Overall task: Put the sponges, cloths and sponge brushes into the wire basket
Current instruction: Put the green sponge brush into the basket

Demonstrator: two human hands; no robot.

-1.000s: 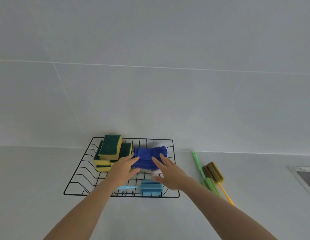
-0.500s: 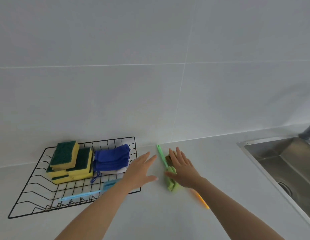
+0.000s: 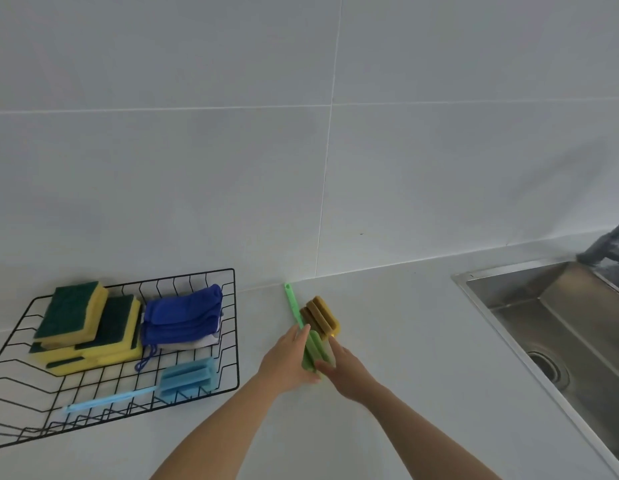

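Pale grey tiles back a light grey desk [image 3: 387, 341], with a steel sink [image 3: 557, 327] set at its right edge and partly cut off by the frame. Toward the left edge sits the wire basket [image 3: 236, 327], holding a stack of yellow-and-green sponges [image 3: 90, 327], folded blue cloths [image 3: 181, 318] and a blue sponge brush [image 3: 187, 375] whose handle runs along the near side.

Half a second ago the hands were spread flat, the left hovering by the basket's right rim and the right lying over the green brush. Now both have closed in on the green sponge brush [image 3: 310, 344], which lies on the desk just right of the basket with its handle pointing at the back wall. The left hand [image 3: 287, 362] presses its fingers against the left side of the foam head and the right hand [image 3: 346, 372] meets it from the right, fingers narrowed; whether either truly grips cannot be told. The brown-yellow sponge brush [image 3: 318, 317] lies touching the green one; its orange handle is hidden under the right hand. A dark tap [image 3: 609, 244] is cropped at the right.
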